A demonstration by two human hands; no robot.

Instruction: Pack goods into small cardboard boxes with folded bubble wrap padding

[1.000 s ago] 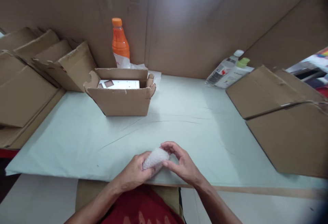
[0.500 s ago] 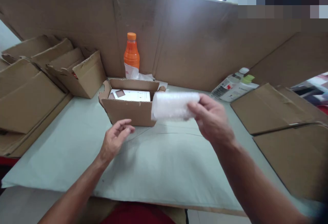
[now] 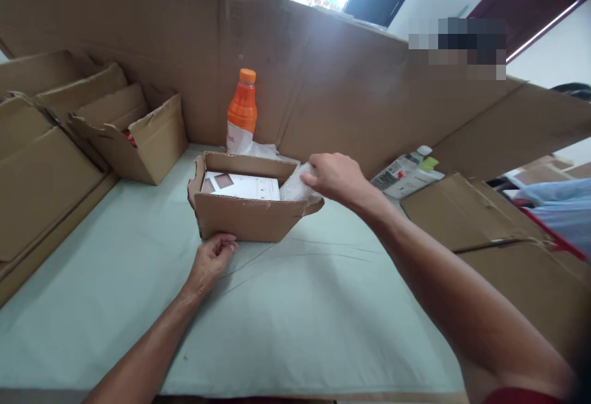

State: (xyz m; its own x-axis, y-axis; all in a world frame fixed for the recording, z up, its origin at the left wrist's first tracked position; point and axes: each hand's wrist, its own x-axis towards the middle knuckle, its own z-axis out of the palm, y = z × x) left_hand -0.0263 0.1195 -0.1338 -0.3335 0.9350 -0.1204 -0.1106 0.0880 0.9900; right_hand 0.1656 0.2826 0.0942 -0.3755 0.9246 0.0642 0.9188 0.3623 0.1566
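My right hand grips a rolled piece of bubble wrap, its lower end inside the right end of an open cardboard box. Beside the wrap in that box lies a white carton with dark printed squares on its top. My left hand rests on the cloth at the box's lower front left corner. Its fingers are curled together and I see nothing in them. Whether the fingertips press on the box, I cannot tell.
An orange bottle stands behind the box against a cardboard wall. Several open cardboard boxes line the left side. Clear and white bottles lean at right behind more cardboard. A pale green cloth covers the table.
My right hand has brought the bubble wrap from in front of the box into its right end. My left hand has lowered to the box's base and its fingers have curled in.
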